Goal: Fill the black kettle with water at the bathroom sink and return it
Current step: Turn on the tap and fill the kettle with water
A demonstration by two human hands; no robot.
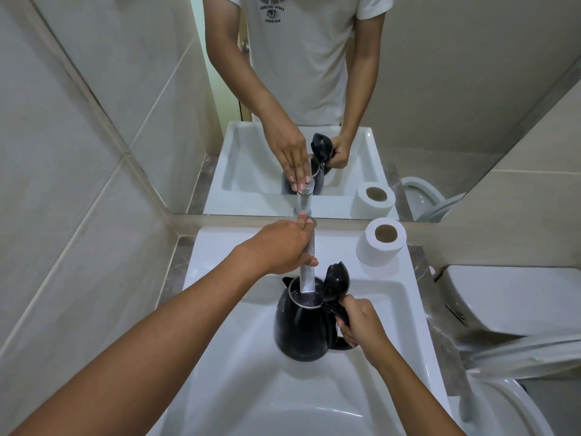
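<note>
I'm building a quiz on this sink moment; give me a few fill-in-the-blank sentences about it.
1. The right hand grips the black kettle by its ____.
2. The kettle's lid is flipped ____.
3. The left hand rests on the ____.
4. A roll of toilet paper stands on the sink ledge, to the tap's ____.

Missing: handle; open; tap; right

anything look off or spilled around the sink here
Nothing stands out. The black kettle sits upright in the sink, lid open under the faucet. The right hand holds its handle; the left hand is on the faucet. A toilet paper roll stands on the ledge. No spill shows.
</note>
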